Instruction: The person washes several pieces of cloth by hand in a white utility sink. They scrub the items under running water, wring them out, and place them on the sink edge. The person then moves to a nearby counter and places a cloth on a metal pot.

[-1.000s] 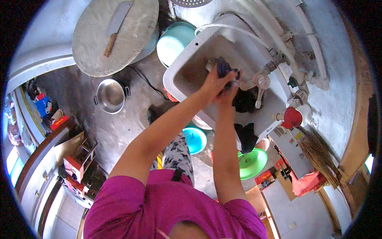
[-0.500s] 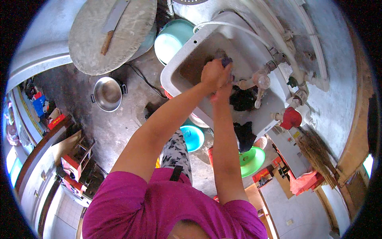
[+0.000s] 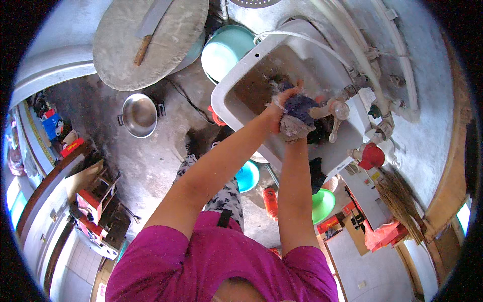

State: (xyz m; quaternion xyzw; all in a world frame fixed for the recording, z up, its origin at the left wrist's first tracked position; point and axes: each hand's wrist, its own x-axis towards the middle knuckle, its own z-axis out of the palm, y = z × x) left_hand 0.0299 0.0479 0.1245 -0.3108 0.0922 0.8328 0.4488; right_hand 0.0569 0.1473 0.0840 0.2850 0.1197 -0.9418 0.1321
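Over the white sink (image 3: 220, 100), a wet purple-and-grey cloth (image 3: 299, 111) is bunched between my hands, close to the tap (image 3: 338, 111). My left hand (image 3: 280, 103) is closed on the cloth's left side, fingers reaching over its top. The cloth covers most of my right hand, leaving the right wrist (image 3: 296, 145) in sight below it; its grip is largely hidden. Behind the cloth, a dark piece of fabric in the basin is partly covered. Another black cloth (image 3: 316, 175) hangs at the sink's near right edge.
A round chopping board (image 3: 115, 55) with a cleaver (image 3: 144, 43) lies left of a pale green tub (image 3: 226, 55). On the floor are a steel pot (image 3: 140, 116), a blue basin (image 3: 247, 177) and a green basin (image 3: 323, 205). Pipes (image 3: 370, 75) and a red valve (image 3: 372, 156) line the right wall.
The hands were pressed together over a small bunch lower in the basin. Now they are further apart and to the right, with the cloth spread out between them and over my right hand.
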